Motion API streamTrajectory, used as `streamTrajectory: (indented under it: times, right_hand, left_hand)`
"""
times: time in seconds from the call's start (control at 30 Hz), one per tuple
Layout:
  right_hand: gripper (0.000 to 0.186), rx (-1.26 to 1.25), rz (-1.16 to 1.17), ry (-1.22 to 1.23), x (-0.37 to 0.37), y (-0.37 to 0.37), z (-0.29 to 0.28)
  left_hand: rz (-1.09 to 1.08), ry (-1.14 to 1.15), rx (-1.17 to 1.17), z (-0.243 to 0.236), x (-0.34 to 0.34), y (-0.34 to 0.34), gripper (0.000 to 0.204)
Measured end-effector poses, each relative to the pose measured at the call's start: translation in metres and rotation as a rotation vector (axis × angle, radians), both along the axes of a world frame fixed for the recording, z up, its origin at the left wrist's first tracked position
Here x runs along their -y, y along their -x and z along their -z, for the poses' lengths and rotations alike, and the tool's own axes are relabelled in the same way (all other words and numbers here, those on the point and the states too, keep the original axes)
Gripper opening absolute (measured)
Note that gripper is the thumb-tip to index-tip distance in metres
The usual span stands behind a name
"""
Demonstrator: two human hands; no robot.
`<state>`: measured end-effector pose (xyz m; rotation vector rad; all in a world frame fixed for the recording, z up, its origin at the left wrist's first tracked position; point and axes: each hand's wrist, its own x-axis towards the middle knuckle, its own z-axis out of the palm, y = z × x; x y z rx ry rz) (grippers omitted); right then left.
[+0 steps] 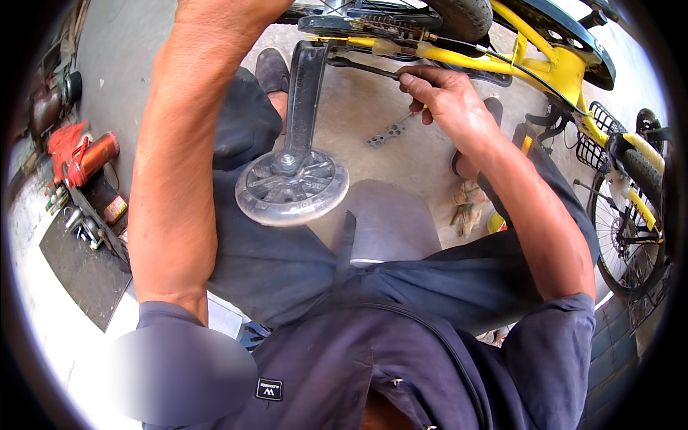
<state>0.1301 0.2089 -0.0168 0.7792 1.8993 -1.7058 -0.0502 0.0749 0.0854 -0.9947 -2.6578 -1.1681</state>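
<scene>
Right hand [446, 97] closed around a dark tool [364, 67], its head just beside the far end of a black bracket [306, 97]. Bracket carries a small wheel [294, 190], left of centre, near side of the yellow bicycle [466, 59]. Left hand beyond the far edge; grip undeterminable.

A dark wrench [364, 68] slants beside the black bracket [307, 97] of a yellow bicycle [505, 64]; a clear-rimmed wheel [292, 188] lies face-up at the bracket's end.
</scene>
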Motion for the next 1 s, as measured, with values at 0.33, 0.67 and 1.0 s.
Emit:
streamTrajectory:
  times: [0.33, 0.67, 1.0]
  right_hand:
    - [0.029, -0.048, -0.025, 0.081, -0.029, 0.004, 0.041]
    - [0.034, -0.058, -0.079, 0.138, -0.032, 0.008, 0.044]
    - [0.024, -0.124, -0.006, 0.184, -0.019, 0.014, 0.048]
  left_hand:
    - [0.042, -0.056, -0.04, 0.007, -0.003, -0.002, 0.029]
    - [0.108, -0.081, -0.031, 0.002, -0.001, -0.002, 0.03]
    - [0.068, -0.107, -0.022, 0.008, 0.0, -0.001, 0.03]
